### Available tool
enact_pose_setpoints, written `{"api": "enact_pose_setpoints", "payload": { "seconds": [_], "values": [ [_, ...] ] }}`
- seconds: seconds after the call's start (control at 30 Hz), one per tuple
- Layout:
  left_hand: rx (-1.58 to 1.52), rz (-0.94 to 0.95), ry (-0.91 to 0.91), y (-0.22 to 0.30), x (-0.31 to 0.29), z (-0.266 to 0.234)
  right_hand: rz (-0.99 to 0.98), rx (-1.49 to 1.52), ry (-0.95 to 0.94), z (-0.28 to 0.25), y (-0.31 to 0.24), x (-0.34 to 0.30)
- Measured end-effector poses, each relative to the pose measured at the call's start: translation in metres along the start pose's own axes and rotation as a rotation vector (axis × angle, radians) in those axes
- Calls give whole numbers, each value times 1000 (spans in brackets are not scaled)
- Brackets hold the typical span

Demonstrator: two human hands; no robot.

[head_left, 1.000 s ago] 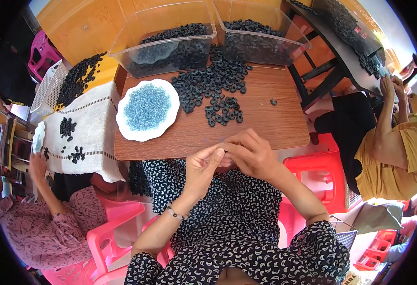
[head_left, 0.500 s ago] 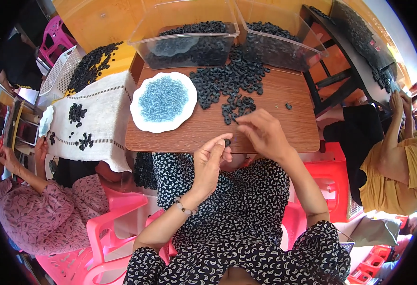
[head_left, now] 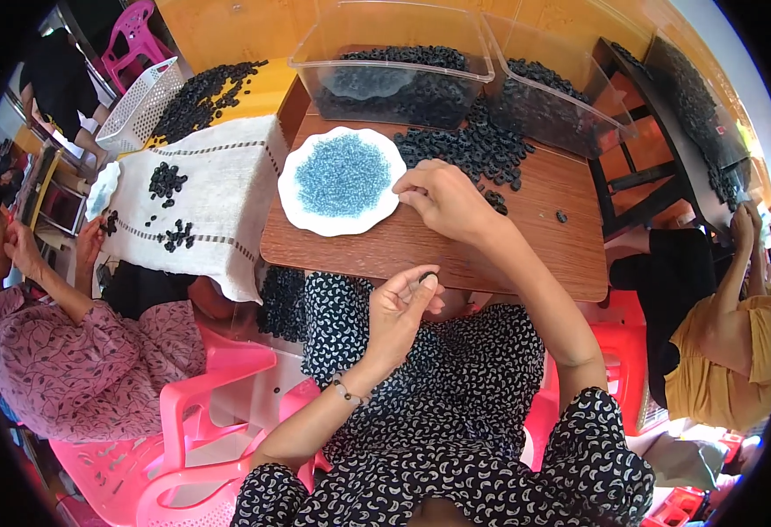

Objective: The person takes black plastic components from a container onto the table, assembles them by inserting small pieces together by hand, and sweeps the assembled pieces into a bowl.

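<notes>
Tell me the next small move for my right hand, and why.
Probably dip your right hand into the blue beads: it is at the right edge of the white plate that holds them, while your left hand pinches a small black piece.

Blocking part of the spread of black pieces (head_left: 464, 145) with the right hand (head_left: 447, 200). Partly concealing a dark piece (head_left: 428, 276) in the left hand (head_left: 398, 318). Showing blue beads (head_left: 343, 174) too small to count.
</notes>
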State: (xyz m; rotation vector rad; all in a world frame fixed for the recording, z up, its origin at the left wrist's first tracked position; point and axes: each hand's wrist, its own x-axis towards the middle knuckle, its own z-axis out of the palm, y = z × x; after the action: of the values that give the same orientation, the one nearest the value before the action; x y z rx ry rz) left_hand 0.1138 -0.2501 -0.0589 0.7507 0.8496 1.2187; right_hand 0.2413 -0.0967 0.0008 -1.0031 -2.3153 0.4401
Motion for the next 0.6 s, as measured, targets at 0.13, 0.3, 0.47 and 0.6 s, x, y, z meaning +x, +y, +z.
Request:
{"api": "enact_pose_setpoints", "payload": {
  "seconds": [0.13,0.3,0.47,0.6],
  "values": [
    [31,84,21,7,2,-6,0,18,-106,9,-5,15],
    [43,113,54,27,6,-15,-122,-23,-167,15,-8,21],
    [13,101,40,30,6,-17,-183,-166,-237,17,-8,32],
    [-22,56,57,31,7,-18,-249,-239,-224,22,-5,33]
  ]
}}
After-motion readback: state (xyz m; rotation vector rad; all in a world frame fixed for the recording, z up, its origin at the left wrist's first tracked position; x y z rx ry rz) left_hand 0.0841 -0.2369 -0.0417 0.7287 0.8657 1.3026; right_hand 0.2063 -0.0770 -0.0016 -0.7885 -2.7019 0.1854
